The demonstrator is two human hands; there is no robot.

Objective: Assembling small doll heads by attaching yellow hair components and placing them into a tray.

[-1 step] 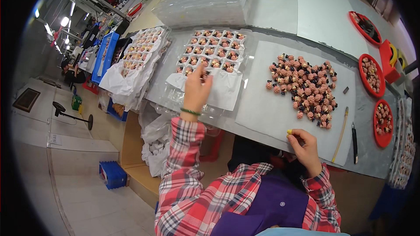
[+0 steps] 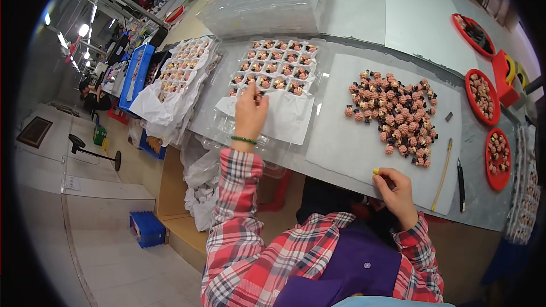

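Dozens of small pink figures (image 2: 401, 119) with dark parts lie in a loose pile on a white sheet (image 2: 330, 122) on a grey table (image 2: 478, 159), seen from above through a round, bending lens. Left of the sheet sits a clear plastic tray (image 2: 322, 71) lined with white paper (image 2: 290, 116); its upper rows of pockets hold more of these figures, and a paper flap lies over the lower end.

The person's left hand (image 2: 252, 115), with a green bracelet (image 2: 244, 139) at the wrist, reaches over this tray. Its fingers and thumb are closed on a single figure (image 2: 259, 99) just below the lowest filled row. The right hand (image 2: 399, 193) hangs at the table's front edge, below the pile, fingers curled. A small yellow thing (image 2: 376, 171) shows at its fingertips; I cannot tell whether it is gripped or worn. Both arms wear red plaid sleeves (image 2: 239, 185).

Right of the pile lie a small dark block (image 2: 449, 116), a thin yellow stick (image 2: 442, 176) and a slim black tool (image 2: 460, 187). Farther right are three red dishes (image 2: 496, 183), two of them holding pink pieces, and a red tape holder (image 2: 501, 71).

Behind the tray stands a stack of clear plastic trays (image 2: 261, 3). To its left, other filled trays overlap, draped with paper. A blue crate (image 2: 148, 230) rests on the floor.
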